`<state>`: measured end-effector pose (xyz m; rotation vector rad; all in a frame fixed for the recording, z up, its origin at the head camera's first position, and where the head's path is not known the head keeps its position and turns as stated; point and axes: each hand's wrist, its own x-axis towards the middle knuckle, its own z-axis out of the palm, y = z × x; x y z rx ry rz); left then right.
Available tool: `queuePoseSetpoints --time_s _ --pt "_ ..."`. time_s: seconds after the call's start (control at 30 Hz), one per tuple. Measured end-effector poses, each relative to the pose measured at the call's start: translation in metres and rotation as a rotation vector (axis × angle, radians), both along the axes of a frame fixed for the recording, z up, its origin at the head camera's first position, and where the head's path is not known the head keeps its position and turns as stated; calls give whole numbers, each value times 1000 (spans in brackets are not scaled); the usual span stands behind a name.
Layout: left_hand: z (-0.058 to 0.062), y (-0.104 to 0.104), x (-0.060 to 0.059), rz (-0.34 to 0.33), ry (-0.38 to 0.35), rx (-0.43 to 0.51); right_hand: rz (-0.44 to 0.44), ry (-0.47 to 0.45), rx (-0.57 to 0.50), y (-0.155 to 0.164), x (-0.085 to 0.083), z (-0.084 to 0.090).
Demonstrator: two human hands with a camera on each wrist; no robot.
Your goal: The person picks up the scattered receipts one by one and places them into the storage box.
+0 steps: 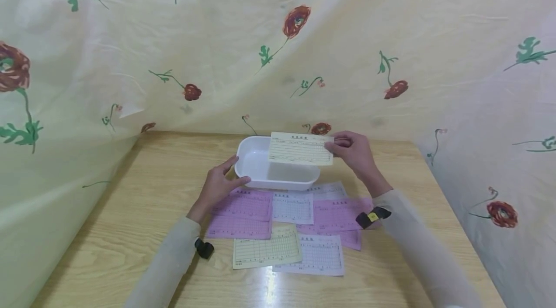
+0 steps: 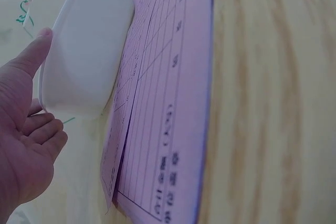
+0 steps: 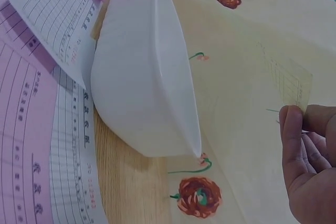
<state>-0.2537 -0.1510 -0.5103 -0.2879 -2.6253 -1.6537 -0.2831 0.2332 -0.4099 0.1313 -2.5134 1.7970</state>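
Between the thumb and fingers of my right hand [image 1: 354,151] a cream printed slip [image 1: 299,149] is pinched by its right edge, held above the white plastic tub [image 1: 278,184]. The right wrist view shows the pinched slip [image 3: 296,85] nearly edge-on, apart from the tub [image 3: 131,72]. My left hand [image 1: 219,183] rests at the tub's left end, thumb at the front rim and fingers farther back. In the left wrist view the thumb lies along the rim of the tub [image 2: 86,51], and the other fingers bend loosely beside it.
In front of the tub several printed slips overlap on the wooden table [image 1: 169,173]: pink slips [image 1: 239,227] left, a pink slip [image 1: 339,215] right, a white slip [image 1: 293,209] between. Nearer lie a cream slip [image 1: 267,250] and another white slip [image 1: 323,257]. A flowered cloth [image 1: 226,47] hangs behind.
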Motion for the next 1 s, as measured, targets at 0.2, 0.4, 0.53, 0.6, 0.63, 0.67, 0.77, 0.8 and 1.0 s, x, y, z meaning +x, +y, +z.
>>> queuePoseSetpoints --time_s 0.2,0.4,0.53,0.6,0.63,0.67,0.77,0.8,1.0 --pt "-1 0 -1 -2 3 13 13 -17 -8 -17 -10 -4" --pt "-1 1 0 -10 -5 22 -6 -44 63 -32 -17 -8" --pt "1 1 0 -5 -6 20 -20 -29 124 -42 -21 -11" --pt "1 1 0 -2 -6 21 -19 -10 161 -46 -25 -14" --pt "2 1 0 -1 -7 22 -17 -4 171 -48 -26 -15" --pt "1 1 -1 -2 -8 20 -16 -2 181 -50 -27 -17" --pt "1 1 -1 0 -15 19 -3 2 219 -56 -29 -21" --pt "1 2 -1 0 -16 19 1 -2 226 -58 -30 -23" --pt "0 3 0 -2 -16 23 25 -7 245 -70 -33 -29"
